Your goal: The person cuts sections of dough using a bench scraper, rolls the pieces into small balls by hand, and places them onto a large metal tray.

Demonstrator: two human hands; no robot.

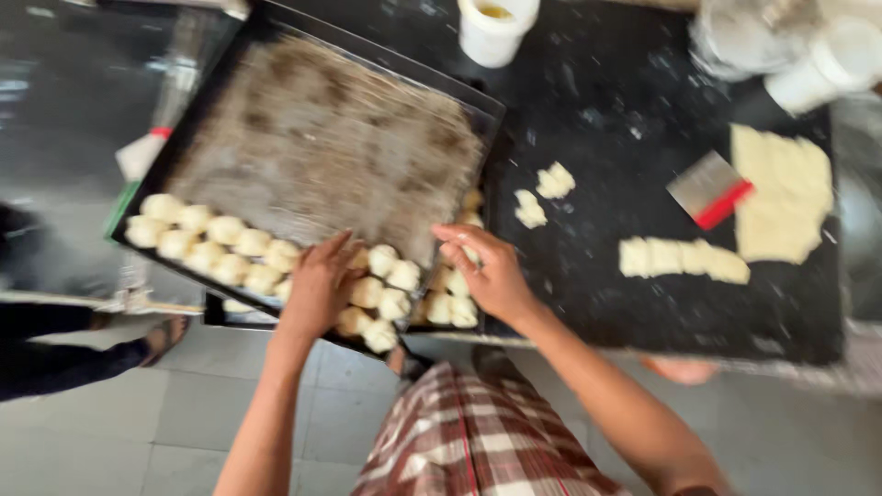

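A: Baking tray (312, 138): dark metal, matt, streaked with a pale floury film. Dough balls (216, 243): soft, pale, smooth-skinned.

B: Worktop (634, 101), right: black stone, glossy, dusted with flour. Dough sheet (781, 193): matt, slightly rough. Scraper (709, 188): brushed metal blade, red plastic grip. Cup (494, 28), far: white plastic. Cloth (478, 441), near: woven check.

A round white tub (496, 29) is standing on the black counter (625, 303), just beyond the far corner of the baking tray (312, 138); it is open at the top and is showing something yellowish inside. In the far right corner a second white tub (831, 60) is lying tilted, and a crumpled clear plastic bag (735, 37) is sitting just beside it. The picture is blurred, so any label on them is not showing.
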